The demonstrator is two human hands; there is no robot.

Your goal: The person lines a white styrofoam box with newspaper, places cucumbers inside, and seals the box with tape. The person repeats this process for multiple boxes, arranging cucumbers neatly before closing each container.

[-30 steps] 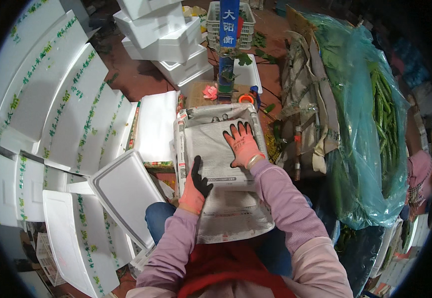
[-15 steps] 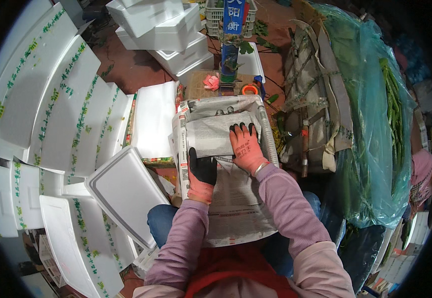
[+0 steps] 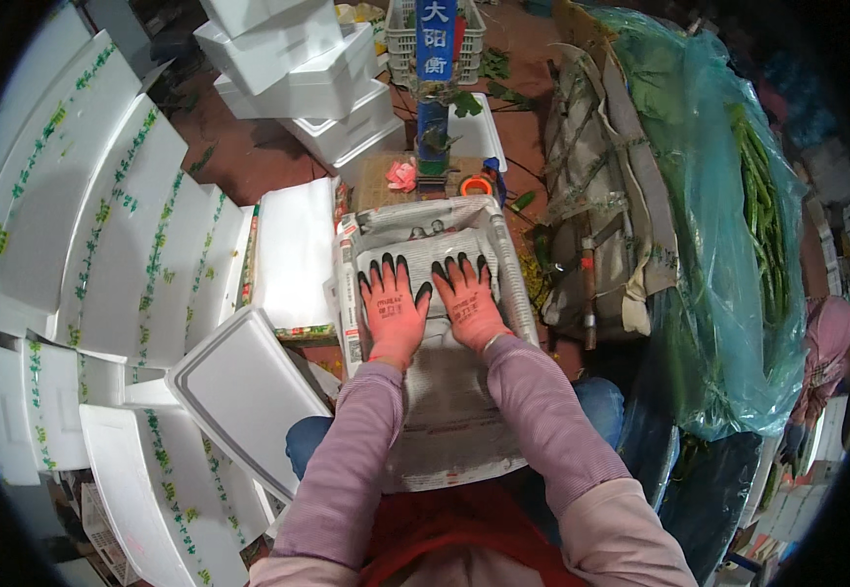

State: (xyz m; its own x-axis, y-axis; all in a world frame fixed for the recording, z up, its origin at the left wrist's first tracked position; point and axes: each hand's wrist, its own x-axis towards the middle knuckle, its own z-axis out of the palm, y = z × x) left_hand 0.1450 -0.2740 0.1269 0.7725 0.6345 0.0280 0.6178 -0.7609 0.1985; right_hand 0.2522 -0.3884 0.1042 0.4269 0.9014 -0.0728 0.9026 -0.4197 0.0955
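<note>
Coral gloves, black-tipped, cover the left hand and the right hand, below lilac sleeves. Both hands lie palm down inside the box, fingers spread — side by side, slightly apart — flat on the newspaper that lines it. That paper also covers the box's walls and stretches toward the person, between two denim knees. Just left of the box leans a white lid, with white sheets piled a little beyond; farther left stand green-printed foam blocks. Right of the box sits a grey-brown bundle, then long green vegetables in translucent plastic. Past the box's far edge are a pink flower-like thing, an orange ring and a blue post. Farthest from the box — a stack of white foam boxes and a pale crate.
</note>
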